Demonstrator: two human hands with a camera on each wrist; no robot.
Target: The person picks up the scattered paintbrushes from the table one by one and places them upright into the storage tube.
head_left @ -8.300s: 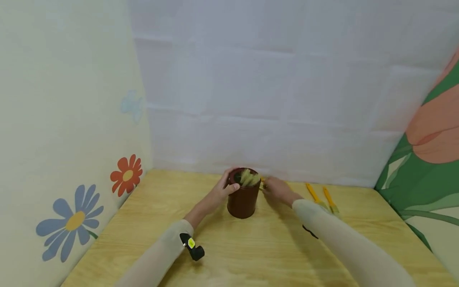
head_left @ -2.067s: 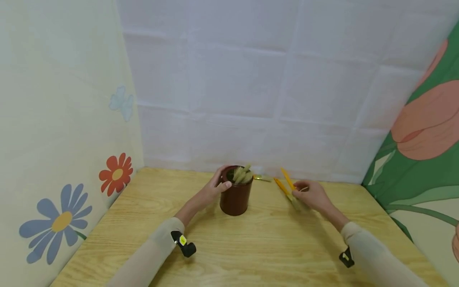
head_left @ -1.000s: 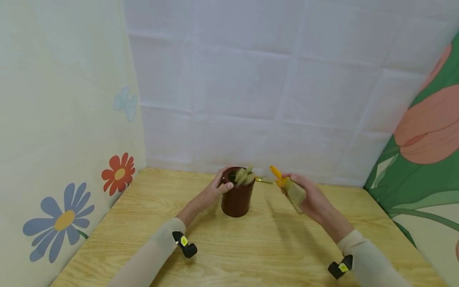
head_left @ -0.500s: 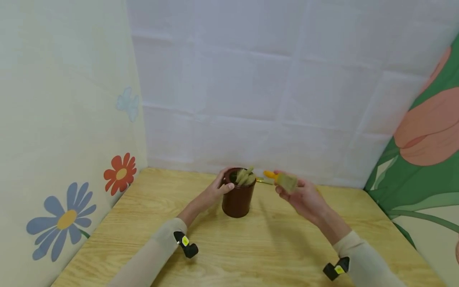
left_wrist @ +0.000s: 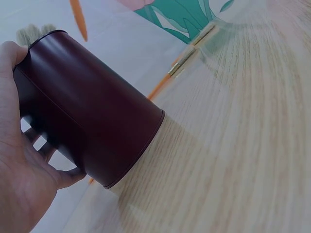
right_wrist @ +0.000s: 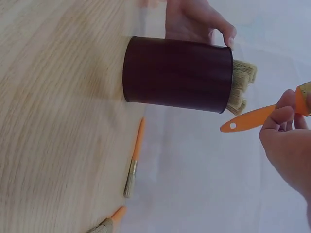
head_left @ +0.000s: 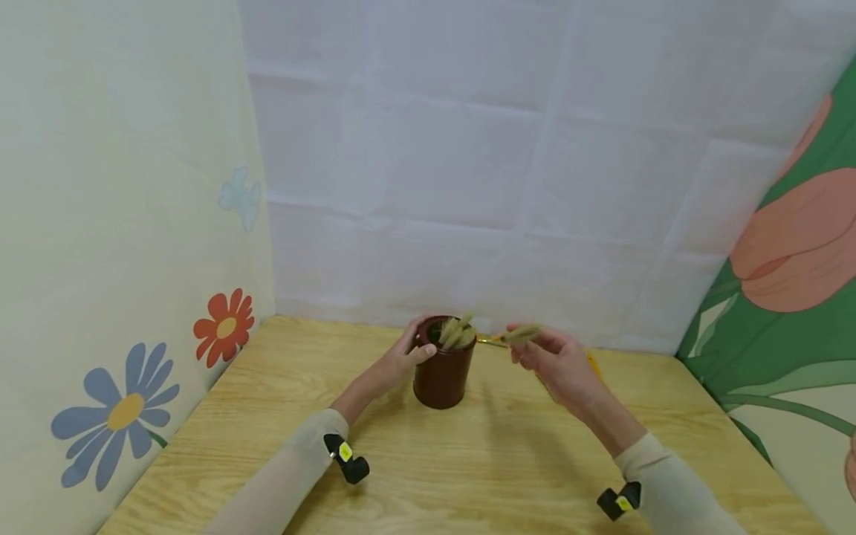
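A dark brown cup (head_left: 441, 375) stands on the wooden table (head_left: 428, 461) with several brushes' bristles (head_left: 457, 331) sticking out of its top. My left hand (head_left: 414, 348) grips the cup's rim and side, as the left wrist view shows: left hand (left_wrist: 19, 170), cup (left_wrist: 92, 111). My right hand (head_left: 530, 348) pinches an orange-handled brush (right_wrist: 255, 119) in the air just right of the cup's mouth. Its handle points toward the cup (right_wrist: 177, 75), and its bristle end (head_left: 521, 334) lies over my fingers.
A thin brush (right_wrist: 133, 165) lies on the table behind the cup, and another orange-handled brush (head_left: 592, 364) lies past my right hand. White sheet walls close the back, and patterned panels stand left and right. Bare table lies in front.
My right hand took a brush from the table at the right, lifted it and carried it left to the cup's mouth. My left hand stayed on the cup.
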